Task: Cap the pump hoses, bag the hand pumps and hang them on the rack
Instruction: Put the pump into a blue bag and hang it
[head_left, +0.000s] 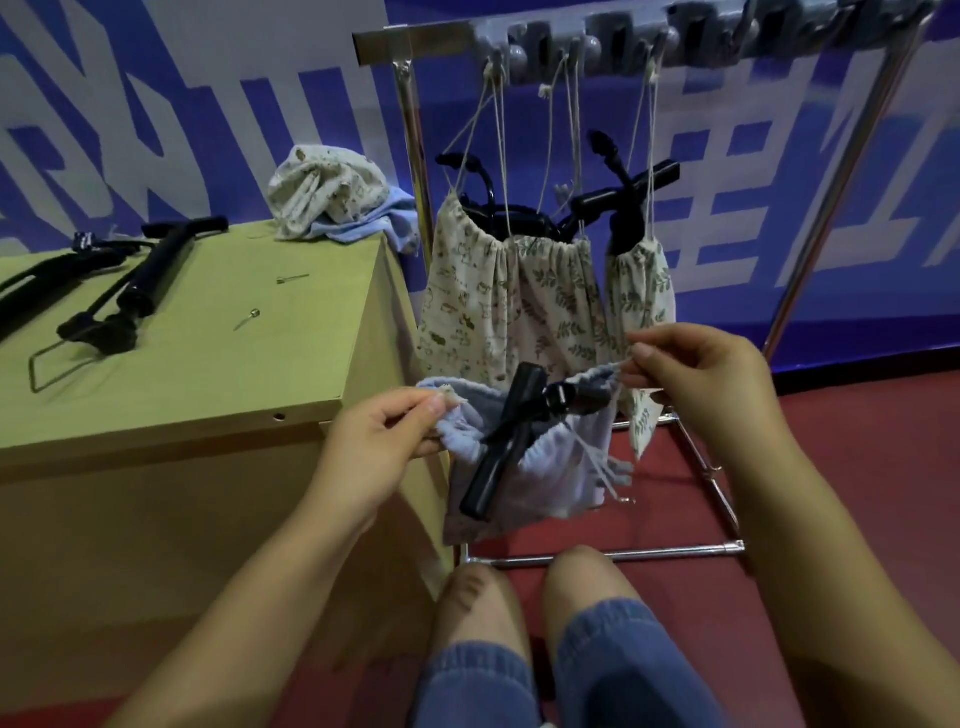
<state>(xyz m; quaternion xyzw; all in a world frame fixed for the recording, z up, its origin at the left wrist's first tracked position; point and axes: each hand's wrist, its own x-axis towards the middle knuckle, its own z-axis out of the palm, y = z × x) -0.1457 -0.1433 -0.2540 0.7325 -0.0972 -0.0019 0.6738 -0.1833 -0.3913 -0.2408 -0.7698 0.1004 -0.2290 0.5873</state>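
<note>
Both my hands pinch the drawstring mouth of the pale blue bag (550, 467), left hand (384, 441) at its left rim and right hand (696, 374) at the cord on the right, holding it in the air just in front of the rack (415, 41). A black hand pump (506, 439) pokes its stiff handle out of the soft, limp cloth. I judge the load light but top-heavy, so I'd keep hold of the cords, not the fabric.
</note>
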